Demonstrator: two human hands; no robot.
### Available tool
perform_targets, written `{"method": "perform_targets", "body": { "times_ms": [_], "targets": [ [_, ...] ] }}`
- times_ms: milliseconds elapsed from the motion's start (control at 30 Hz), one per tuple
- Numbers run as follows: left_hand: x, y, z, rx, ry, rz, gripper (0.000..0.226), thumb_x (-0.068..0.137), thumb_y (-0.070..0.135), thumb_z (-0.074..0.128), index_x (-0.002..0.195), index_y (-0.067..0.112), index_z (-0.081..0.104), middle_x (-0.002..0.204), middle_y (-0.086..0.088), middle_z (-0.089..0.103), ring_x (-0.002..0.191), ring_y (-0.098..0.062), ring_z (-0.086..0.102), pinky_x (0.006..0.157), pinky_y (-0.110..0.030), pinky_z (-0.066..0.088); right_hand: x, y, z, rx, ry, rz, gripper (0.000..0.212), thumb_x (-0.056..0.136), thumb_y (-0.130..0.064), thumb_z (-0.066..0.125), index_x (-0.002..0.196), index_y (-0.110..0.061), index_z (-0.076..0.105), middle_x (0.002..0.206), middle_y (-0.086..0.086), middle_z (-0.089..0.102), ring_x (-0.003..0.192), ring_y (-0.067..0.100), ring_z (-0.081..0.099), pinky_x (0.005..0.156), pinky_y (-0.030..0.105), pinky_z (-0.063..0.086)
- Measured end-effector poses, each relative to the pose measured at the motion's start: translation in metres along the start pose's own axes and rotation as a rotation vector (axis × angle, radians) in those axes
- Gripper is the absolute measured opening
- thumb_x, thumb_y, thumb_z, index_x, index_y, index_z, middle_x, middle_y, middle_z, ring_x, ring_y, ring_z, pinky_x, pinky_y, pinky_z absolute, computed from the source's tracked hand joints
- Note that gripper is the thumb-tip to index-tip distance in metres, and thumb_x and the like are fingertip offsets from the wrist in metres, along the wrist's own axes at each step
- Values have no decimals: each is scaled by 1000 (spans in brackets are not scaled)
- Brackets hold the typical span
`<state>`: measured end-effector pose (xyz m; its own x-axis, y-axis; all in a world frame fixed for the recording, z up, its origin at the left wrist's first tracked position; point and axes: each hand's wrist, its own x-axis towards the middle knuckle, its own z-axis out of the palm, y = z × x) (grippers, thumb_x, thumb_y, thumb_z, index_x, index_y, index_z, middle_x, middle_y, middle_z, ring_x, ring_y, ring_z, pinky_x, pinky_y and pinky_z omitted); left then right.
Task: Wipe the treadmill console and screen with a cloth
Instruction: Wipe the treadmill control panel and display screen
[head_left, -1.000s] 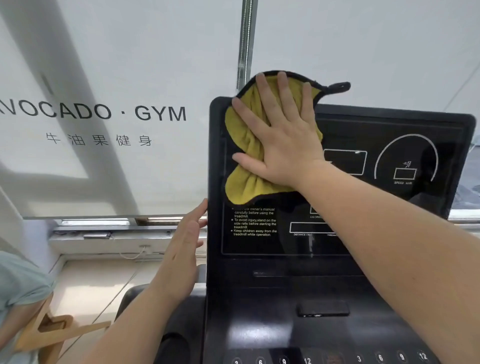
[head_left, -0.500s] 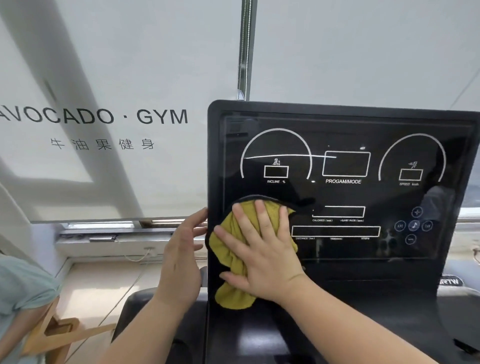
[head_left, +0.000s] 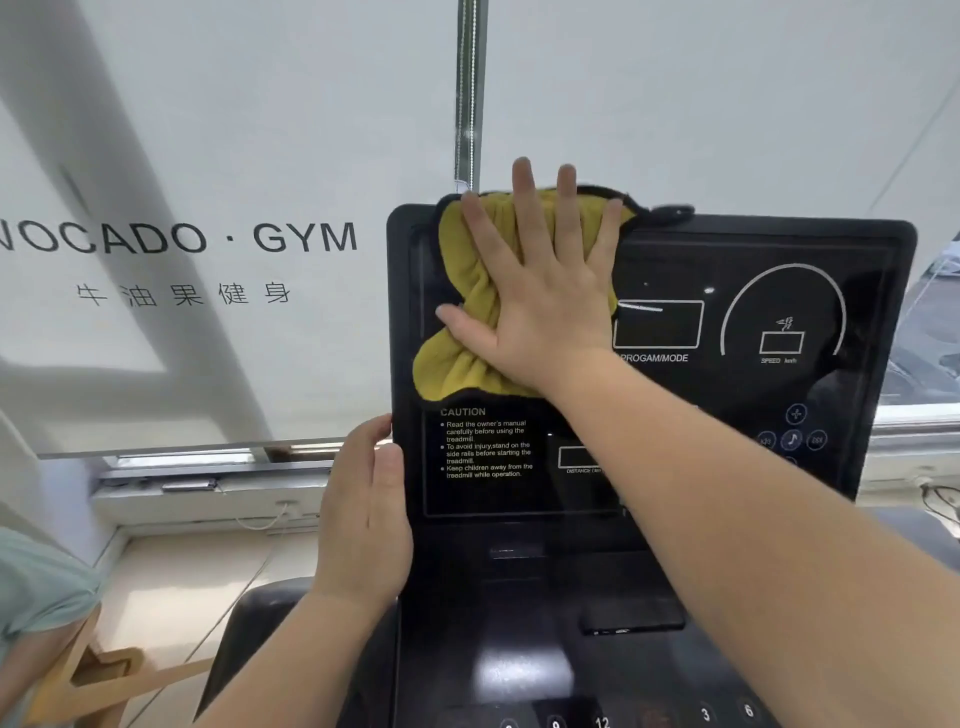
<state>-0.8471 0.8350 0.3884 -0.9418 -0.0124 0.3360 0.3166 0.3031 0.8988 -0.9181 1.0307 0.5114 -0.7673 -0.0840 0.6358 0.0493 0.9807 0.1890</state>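
A: So, our left hand (head_left: 363, 514) braces the console (head_left: 519, 597) at its left edge, fingers straight and together.
B: Yep. We see the cloth (head_left: 467, 291) at the top-left corner under our right hand (head_left: 545, 301), fingers splayed flat. We judge the rest of the screen (head_left: 753, 395) lies rightward, along its long axis.

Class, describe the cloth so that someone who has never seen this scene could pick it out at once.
Find the black treadmill console standing before the white blind with GYM lettering. At the upper left corner of its screen, the right hand presses flat on the cloth. It is the only soft, bright yellow thing there, crumpled and edged in black.
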Motion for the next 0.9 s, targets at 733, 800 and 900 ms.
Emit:
{"method": "perform_targets", "body": {
  "times_ms": [733,800,900],
  "targets": [
    [1,14,31,618,46,543,59,91,41,55,137,5,58,152,-24,41,136,-48,41,117,-53,30,-53,91,15,-71,31,-213,90,87,-84,38,162,-39,22,171,14,13,154,52,9,116,77,9],
    [-3,12,29,635,37,530,59,90,43,56,137,7,58,153,-23,40,138,-47,41,115,-57,32,-30,100,4,-69,28,-139,90,87,-84,36,163,-38,19,171,15,11,154,51,7,116,76,7],
    [-8,13,30,709,79,523,59,87,47,57,134,12,60,153,-22,43,139,-46,42,109,-65,34,-32,93,4,-51,25,-20,92,87,-84,35,163,-37,16,172,16,7,155,50,4,117,75,6]
  ]
}}
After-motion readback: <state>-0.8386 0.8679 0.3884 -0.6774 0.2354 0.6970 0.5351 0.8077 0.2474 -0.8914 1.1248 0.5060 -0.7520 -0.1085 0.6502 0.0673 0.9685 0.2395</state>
